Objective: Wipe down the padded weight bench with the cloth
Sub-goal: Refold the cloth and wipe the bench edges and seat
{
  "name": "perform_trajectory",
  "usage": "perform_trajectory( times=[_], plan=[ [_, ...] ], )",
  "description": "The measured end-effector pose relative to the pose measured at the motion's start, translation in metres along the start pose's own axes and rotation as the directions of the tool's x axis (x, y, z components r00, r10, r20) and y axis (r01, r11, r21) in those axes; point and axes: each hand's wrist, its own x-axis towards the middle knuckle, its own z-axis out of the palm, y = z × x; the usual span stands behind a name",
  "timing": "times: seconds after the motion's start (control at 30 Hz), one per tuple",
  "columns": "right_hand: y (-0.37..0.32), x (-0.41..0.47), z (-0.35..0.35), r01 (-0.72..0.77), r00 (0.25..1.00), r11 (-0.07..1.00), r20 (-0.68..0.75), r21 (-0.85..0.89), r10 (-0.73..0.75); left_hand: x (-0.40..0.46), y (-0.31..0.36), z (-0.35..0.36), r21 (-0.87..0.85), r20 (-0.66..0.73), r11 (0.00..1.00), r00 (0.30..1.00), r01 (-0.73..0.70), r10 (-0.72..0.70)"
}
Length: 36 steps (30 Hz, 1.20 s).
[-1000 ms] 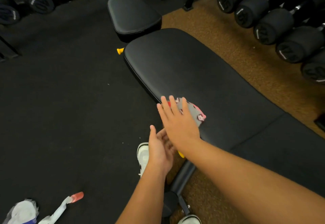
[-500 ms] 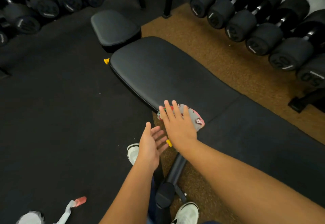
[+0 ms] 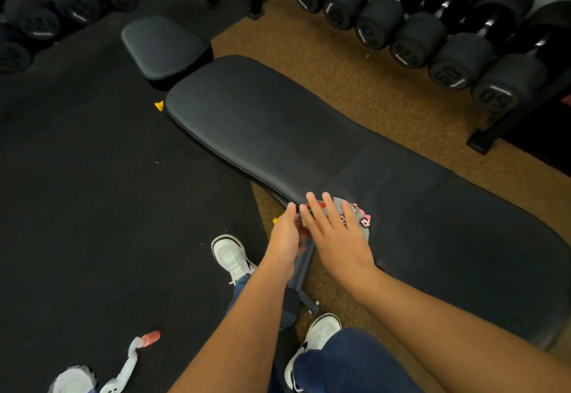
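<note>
The right hand [image 3: 335,238] lies flat, fingers straight and spread, pressing the grey-and-pink cloth [image 3: 360,218] onto the bench [image 3: 262,133] pad's near edge at frame centre. The left hand [image 3: 285,235] touches that edge just beside it; its grip cannot be told. Dumbbells [image 3: 457,65] line the upper right.

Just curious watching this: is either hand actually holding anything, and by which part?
The right hand presses flat on the cloth, fingers straight, gripping nothing. The left hand touches its near edge; whether it pinches it cannot be told.
</note>
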Motion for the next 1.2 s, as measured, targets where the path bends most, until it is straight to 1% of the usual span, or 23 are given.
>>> perform_trajectory(
  times=[0.1,0.2,0.27,0.37,0.43,0.5,0.6,0.7,0.77,0.83,0.9,1.03,1.1,1.2],
  plan=[
    [-0.002,0.014,-0.004,-0.02,1.0,1.0,-0.009,0.009,0.02,-0.007,-0.003,0.009,0.036,0.014,0.998,0.998,-0.059,0.059],
    [-0.002,0.004,0.0,-0.031,0.999,0.999,-0.034,0.017,0.032,-0.011,-0.006,0.014,0.099,0.001,0.99,0.995,-0.097,0.098],
    [0.003,-0.016,0.003,-0.031,0.998,0.999,-0.05,0.01,0.031,-0.015,-0.009,0.018,0.134,-0.019,0.987,0.996,-0.088,0.092],
    [0.015,-0.056,0.005,-0.048,0.998,0.999,-0.041,-0.003,0.048,-0.022,-0.016,0.029,0.15,-0.046,0.988,0.998,-0.026,0.033],
    [0.024,-0.083,0.004,-0.059,0.998,0.998,0.005,0.016,0.059,-0.031,-0.021,0.037,0.165,-0.031,0.986,0.999,-0.008,0.013],
    [0.031,-0.093,0.001,-0.044,0.999,0.999,0.003,-0.001,0.044,-0.038,-0.024,0.044,0.163,-0.005,0.987,1.0,-0.004,0.005],
    [0.028,-0.071,0.004,-0.031,0.999,0.999,-0.014,-0.037,0.03,-0.045,-0.023,0.046,0.16,0.004,0.987,1.0,-0.025,0.024],
    [0.018,-0.045,0.005,-0.032,0.999,0.997,-0.027,-0.066,0.03,-0.043,-0.027,0.044,0.227,0.034,0.971,0.997,-0.076,0.07],
    [0.019,-0.045,0.006,-0.035,0.997,0.997,-0.064,-0.062,0.031,-0.044,-0.029,0.043,0.278,0.009,0.957,0.997,-0.078,0.078],
    [0.028,-0.064,0.006,0.001,0.998,0.999,-0.07,-0.053,-0.005,-0.044,-0.031,0.043,0.305,-0.005,0.95,0.997,-0.068,0.073],
    [0.04,-0.093,0.012,0.04,0.996,0.998,-0.076,-0.054,-0.044,-0.046,-0.034,0.047,0.301,-0.016,0.952,0.998,-0.049,0.057],
    [0.058,-0.135,0.02,0.068,0.996,0.997,-0.063,-0.029,-0.069,-0.053,-0.045,0.057,0.295,-0.031,0.955,1.0,0.006,0.003],
    [0.057,-0.13,0.015,0.088,0.995,0.995,-0.048,-0.034,-0.09,-0.058,-0.05,0.06,0.277,-0.028,0.961,1.0,0.01,-0.002],
    [0.046,-0.109,0.009,0.08,0.993,0.995,-0.078,-0.059,-0.085,-0.065,-0.06,0.062,0.279,-0.004,0.959,0.999,-0.042,0.045]
  ],
)
